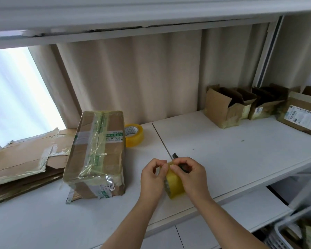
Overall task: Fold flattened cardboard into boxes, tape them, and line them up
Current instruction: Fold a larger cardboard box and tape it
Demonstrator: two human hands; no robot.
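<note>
Centrally, both hands grip tape roll, box label illegible

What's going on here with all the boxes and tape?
A person is holding a yellow tape roll in both hands, left hand and right hand, apparently picking at its end. A taped box stands on the white table beside flattened cardboard; open boxes line the far right.

I'm seeing a glossy yellowish plastic tape roll, a matt brown cardboard box under shiny wrinkled tape, a smooth white tabletop.
</note>
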